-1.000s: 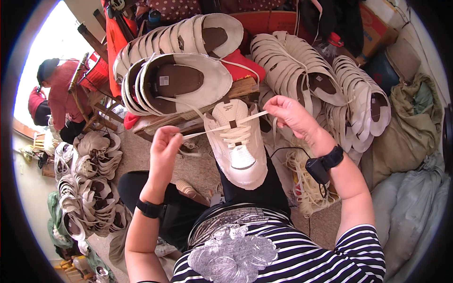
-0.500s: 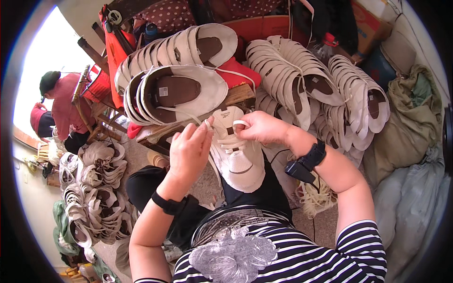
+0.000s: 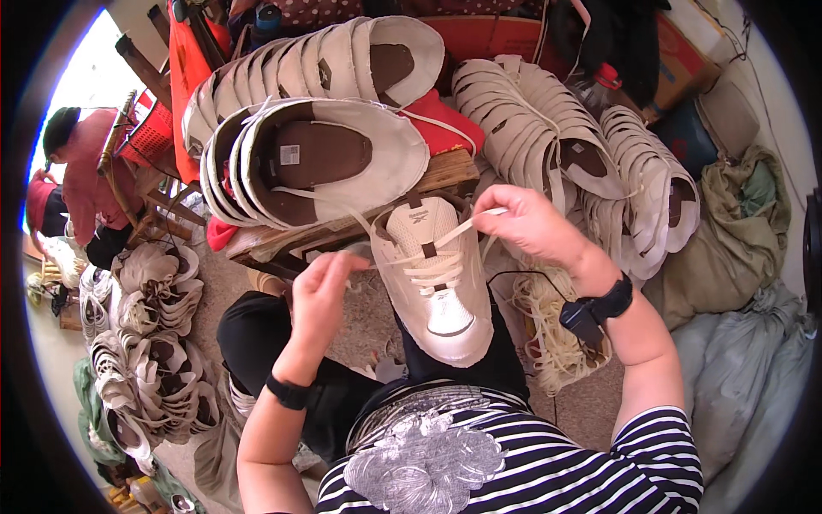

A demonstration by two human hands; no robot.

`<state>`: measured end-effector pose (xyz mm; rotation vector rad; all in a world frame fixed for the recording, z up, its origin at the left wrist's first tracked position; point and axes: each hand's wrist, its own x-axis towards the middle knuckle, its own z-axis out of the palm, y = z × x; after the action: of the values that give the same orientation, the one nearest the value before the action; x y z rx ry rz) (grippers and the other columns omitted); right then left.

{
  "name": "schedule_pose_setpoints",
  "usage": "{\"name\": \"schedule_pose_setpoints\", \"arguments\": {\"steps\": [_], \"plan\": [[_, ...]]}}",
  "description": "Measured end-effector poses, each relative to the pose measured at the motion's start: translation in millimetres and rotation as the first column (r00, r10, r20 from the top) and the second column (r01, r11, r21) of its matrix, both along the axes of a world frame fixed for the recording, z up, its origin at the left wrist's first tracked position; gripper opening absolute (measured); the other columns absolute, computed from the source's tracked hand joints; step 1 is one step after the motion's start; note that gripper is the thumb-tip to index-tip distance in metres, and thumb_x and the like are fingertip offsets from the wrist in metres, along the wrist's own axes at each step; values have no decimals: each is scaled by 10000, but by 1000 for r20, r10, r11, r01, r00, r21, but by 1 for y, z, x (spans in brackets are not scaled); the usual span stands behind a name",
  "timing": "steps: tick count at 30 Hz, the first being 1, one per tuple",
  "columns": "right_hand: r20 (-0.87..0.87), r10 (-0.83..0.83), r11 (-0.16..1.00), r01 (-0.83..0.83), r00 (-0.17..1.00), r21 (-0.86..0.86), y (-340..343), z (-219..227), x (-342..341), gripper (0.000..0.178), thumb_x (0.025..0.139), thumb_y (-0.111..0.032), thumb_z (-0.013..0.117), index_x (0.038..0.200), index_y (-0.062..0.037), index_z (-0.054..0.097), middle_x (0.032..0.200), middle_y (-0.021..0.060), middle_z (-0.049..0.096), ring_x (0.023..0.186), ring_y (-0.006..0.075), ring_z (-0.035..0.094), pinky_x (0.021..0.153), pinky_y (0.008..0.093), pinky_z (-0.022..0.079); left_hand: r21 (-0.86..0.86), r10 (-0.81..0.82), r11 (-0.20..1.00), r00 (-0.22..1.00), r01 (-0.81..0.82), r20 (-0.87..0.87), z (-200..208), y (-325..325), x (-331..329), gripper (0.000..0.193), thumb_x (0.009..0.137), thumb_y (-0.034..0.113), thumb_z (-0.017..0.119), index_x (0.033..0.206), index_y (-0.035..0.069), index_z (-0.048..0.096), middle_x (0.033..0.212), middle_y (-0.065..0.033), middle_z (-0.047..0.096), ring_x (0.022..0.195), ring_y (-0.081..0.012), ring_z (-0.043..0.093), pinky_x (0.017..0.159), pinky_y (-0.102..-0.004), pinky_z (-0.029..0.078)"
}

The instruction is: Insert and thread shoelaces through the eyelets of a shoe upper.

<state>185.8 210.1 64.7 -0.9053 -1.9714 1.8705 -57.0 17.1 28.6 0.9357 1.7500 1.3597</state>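
A cream shoe upper (image 3: 449, 330) with a white mesh toe patch rests toe-toward-me over my lap, its heel end against a wooden bench (image 3: 342, 227). Pale shoelace (image 3: 462, 230) crosses its lower eyelets. My right hand (image 3: 535, 224) pinches one lace end and draws it up and right from the shoe. Beside the shoe's left edge, my left hand (image 3: 325, 291) is closed, thumb and fingertips together; whatever it may hold is too small to make out. Another lace strand runs from the shoe's left side toward the uppers on the bench.
Nested shoe uppers (image 3: 342, 163) lie on the bench, and more stacks (image 3: 522, 120) stand to its right. A bundle of loose laces (image 3: 556, 343) sits right of my knees. Piled uppers (image 3: 154, 360) cover the left floor. A person (image 3: 98, 171) bends over at far left; sacks (image 3: 728, 360) line the right.
My right hand has moved up and right, pulling the lace out longer. My left hand has dropped down and away from the shoe. The whole view has shifted slightly.
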Motion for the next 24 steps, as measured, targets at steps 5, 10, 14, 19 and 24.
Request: {"name": "schedule_pose_setpoints", "arguments": {"steps": [5,10,14,19,24], "plan": [[46,6,1000,-5,999,-18,12,-20,17,125,926,-142,647,969,-25,634,803,-52,577,752,24,503,662,201,423,36,18,993,437,-115,899,1,-13,-21,265,1000,232,510,842,38,597,572,84,310,469,-49,251,483,-229,259],[55,-128,974,115,990,196,12,-25,29,123,941,-128,617,933,-7,634,778,-67,557,708,16,466,630,196,406,79,-55,977,124,-199,991,10,-27,-37,209,998,192,506,956,38,640,618,78,366,505,-49,280,516,-226,272],[133,-30,933,-20,991,360,18,-37,46,121,929,-114,615,952,0,648,772,-5,590,678,77,521,648,231,443,140,-83,915,163,-379,983,6,-39,-60,248,1015,204,492,1134,39,634,689,69,449,542,-58,324,574,-228,308],[97,-75,544,-41,992,838,7,-38,42,126,913,-98,611,969,10,648,805,71,624,672,145,576,652,266,470,293,-129,874,398,-387,908,6,-68,-93,307,1032,239,452,1259,119,620,974,-18,565,723,-99,460,703,-271,388],[71,-81,970,62,994,235,-28,-6,-1,157,928,-137,606,1002,0,626,738,47,613,662,101,573,614,286,475,396,-202,845,471,-360,859,17,-70,-93,345,1043,278,426,1302,129,597,1155,-95,583,893,-178,544,805,-350,457]]}}
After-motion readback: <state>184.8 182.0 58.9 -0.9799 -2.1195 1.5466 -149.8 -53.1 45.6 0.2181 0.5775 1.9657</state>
